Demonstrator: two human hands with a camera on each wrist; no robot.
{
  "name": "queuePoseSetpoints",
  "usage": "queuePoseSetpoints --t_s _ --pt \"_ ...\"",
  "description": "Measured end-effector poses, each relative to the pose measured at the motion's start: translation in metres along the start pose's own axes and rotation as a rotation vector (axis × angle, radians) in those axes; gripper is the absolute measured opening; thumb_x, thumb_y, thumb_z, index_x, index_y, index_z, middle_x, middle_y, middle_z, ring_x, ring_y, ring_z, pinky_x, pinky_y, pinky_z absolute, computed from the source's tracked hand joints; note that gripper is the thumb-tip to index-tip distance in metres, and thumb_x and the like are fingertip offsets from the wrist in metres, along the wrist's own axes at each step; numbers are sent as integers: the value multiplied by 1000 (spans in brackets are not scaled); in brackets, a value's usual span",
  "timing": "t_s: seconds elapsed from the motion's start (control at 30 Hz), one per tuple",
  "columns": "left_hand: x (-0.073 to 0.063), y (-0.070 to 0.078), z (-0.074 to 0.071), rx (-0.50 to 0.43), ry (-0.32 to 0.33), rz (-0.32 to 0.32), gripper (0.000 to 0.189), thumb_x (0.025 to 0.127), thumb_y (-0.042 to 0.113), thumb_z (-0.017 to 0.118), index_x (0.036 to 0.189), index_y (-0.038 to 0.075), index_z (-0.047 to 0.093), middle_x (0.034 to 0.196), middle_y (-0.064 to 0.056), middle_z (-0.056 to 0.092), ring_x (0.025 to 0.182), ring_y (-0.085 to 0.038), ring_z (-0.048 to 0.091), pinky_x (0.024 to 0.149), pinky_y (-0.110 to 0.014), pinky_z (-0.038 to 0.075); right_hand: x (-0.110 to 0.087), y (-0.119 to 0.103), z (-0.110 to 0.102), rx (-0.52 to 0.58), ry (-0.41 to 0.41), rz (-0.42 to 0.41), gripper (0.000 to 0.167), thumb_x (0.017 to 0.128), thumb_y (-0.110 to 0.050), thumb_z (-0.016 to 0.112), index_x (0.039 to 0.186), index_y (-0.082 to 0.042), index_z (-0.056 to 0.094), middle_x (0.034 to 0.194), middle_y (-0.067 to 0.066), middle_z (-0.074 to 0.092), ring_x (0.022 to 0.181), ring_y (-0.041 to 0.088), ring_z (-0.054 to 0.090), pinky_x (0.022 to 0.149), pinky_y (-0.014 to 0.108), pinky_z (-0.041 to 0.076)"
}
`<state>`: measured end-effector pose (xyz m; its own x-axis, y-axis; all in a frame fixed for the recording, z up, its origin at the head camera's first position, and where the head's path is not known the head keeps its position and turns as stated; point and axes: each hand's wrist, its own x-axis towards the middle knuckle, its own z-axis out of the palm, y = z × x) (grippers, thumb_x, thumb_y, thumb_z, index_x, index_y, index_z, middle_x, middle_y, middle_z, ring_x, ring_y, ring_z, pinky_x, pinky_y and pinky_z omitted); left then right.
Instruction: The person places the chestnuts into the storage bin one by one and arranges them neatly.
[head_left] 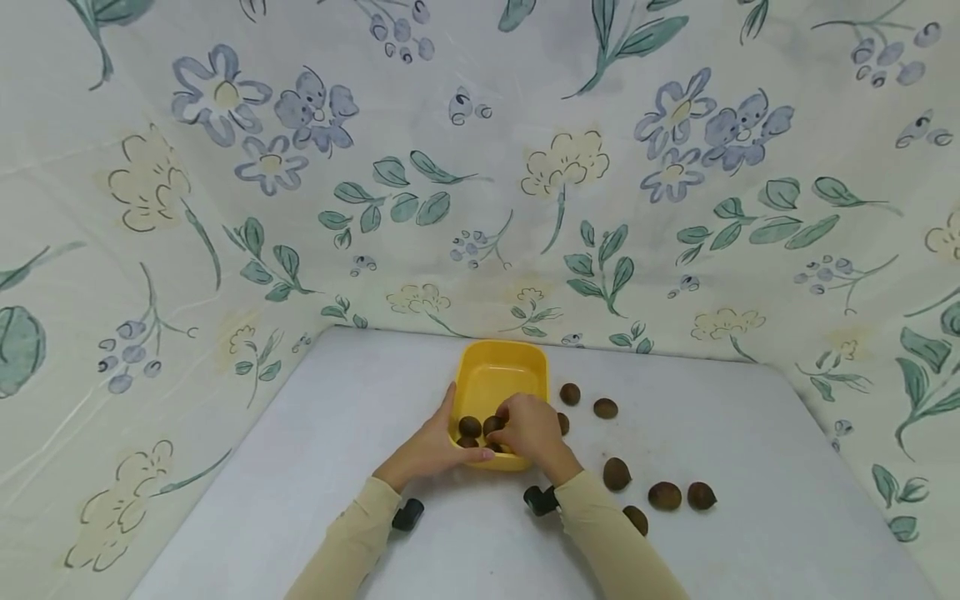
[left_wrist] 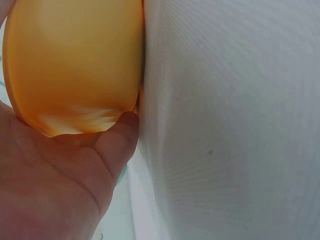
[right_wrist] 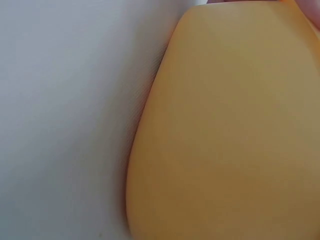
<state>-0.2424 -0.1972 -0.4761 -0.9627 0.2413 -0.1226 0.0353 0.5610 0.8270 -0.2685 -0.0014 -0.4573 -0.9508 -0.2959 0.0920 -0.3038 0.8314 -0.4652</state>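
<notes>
A yellow plastic tub (head_left: pixel 498 379) stands on the white table with several brown chestnuts (head_left: pixel 469 427) gathered at its near end. My left hand (head_left: pixel 435 446) grips the tub at its near left corner, thumb over the near rim and fingers along the outer side. In the left wrist view that hand (left_wrist: pixel 55 175) lies against the tub's wall (left_wrist: pixel 75 65). Reaching over the right rim, my right hand (head_left: pixel 531 429) pinches a chestnut (head_left: pixel 493 426) inside the tub. The right wrist view is mostly filled by the tub's outer wall (right_wrist: pixel 225 125).
Right of the tub, several loose chestnuts lie scattered on the white table (head_left: pixel 757 433), including one (head_left: pixel 570 394) near the rim and another (head_left: pixel 664 496) farther forward. One chestnut (head_left: pixel 635 521) is partly behind my right sleeve. A floral cloth (head_left: pixel 480 208) hangs behind the table.
</notes>
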Motion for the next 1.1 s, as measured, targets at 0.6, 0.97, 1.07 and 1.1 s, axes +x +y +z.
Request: queuePoseSetpoints --t_s 0.6,0.97,1.07,1.1 --pt "2 -3 -1 11 -2 20 140 75 57 88 167 17 -10 176 -12 8 161 -35 22 128 -61 22 2 -5 1 -38 -25 47 29 77 -35 91 94 -13 82 91 -1 79 70 13 61 70 32 56" --pt "1 -3 -1 17 1 -4 141 73 60 88 167 17 -9 175 -14 11 160 -37 24 127 -64 25 -4 8 -16 278 15 16 37 89 -28 83 117 -6 77 115 7 78 99 23 67 88 41 61" --pt "0 -2 0 23 2 -15 141 73 61 88 167 19 -9 176 -13 12 160 -37 23 127 -64 25 -8 16 -29 348 84 26 31 90 -24 82 115 -6 77 113 6 77 99 22 64 85 36 60" --pt "0 -2 0 22 1 -16 141 73 60 88 167 19 -9 176 -12 12 160 -36 23 127 -63 24 -9 19 -34 361 107 39 30 90 -23 81 115 -7 77 112 5 77 99 22 64 84 34 60"
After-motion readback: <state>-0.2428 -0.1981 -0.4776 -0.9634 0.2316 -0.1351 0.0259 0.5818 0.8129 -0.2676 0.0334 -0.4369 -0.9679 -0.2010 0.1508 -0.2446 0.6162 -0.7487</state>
